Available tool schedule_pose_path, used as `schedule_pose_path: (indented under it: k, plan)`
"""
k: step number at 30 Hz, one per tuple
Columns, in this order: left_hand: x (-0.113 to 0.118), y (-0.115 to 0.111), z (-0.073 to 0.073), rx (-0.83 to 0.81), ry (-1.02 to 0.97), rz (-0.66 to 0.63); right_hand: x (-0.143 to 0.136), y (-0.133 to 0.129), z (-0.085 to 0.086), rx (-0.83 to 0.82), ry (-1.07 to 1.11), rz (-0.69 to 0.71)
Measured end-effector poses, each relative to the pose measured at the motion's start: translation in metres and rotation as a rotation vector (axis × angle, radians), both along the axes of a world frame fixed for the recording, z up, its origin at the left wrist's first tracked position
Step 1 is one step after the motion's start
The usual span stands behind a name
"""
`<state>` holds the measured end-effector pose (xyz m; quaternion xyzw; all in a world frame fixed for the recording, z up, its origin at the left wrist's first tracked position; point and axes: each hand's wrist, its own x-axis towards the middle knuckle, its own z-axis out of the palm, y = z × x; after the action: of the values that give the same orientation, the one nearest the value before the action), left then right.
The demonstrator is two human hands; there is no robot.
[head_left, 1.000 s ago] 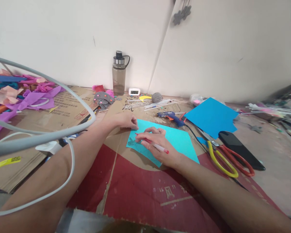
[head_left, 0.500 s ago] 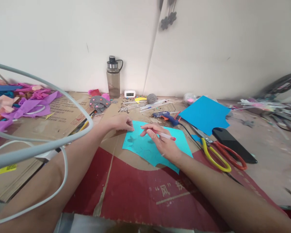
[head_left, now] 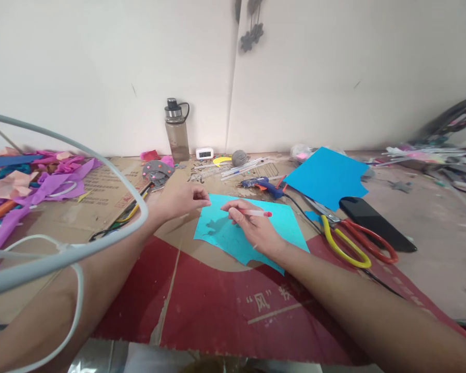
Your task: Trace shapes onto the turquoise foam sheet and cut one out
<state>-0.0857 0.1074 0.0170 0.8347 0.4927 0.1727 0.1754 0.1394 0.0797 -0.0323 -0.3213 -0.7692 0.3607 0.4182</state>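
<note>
A turquoise sheet (head_left: 221, 235) with a scalloped lower edge and faint curved lines lies on the cardboard. Over its right half, my right hand (head_left: 252, 223) is closed round a red-and-white pen (head_left: 256, 213); the pen's tip end is hidden by the fingers. At the sheet's upper left corner, my left hand (head_left: 188, 200) has thumb and fingertips pinched together, and what is between them, if anything, is too small to make out. Scissors (head_left: 332, 217) with yellow and red handles rest right of the sheet, beside a blue sheet (head_left: 328, 176).
A black phone (head_left: 376, 225) lies at the right. Behind are a glue gun (head_left: 266, 186), a bottle (head_left: 177, 137) and a small clock (head_left: 204, 154). Crumpled coloured paper (head_left: 42, 181) is heaped at the left. A pale cable (head_left: 112, 160) loops across the left foreground.
My left hand has shifted slightly left, off the turquoise sheet's corner. My right hand has lowered a little, its fingers drawn closer round the pen. The camera view has shifted slightly.
</note>
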Motion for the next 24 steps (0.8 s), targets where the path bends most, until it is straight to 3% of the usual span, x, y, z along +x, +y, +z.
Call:
schedule_pose_path:
  k: [2,6,13,24]
  plan:
    - [0.002,-0.011,0.004,0.079,-0.011,-0.034,-0.001,0.000,0.000,-0.037,0.003,-0.006]
    - [0.003,-0.035,0.011,0.284,-0.086,-0.250,-0.003,0.001,-0.002,-0.095,0.041,-0.014]
    - [-0.003,-0.046,0.007,0.334,0.003,-0.493,-0.006,0.003,-0.005,-0.145,0.039,-0.008]
    - [0.000,-0.049,0.005,0.349,0.155,-0.529,-0.005,0.002,-0.005,-0.095,-0.044,-0.024]
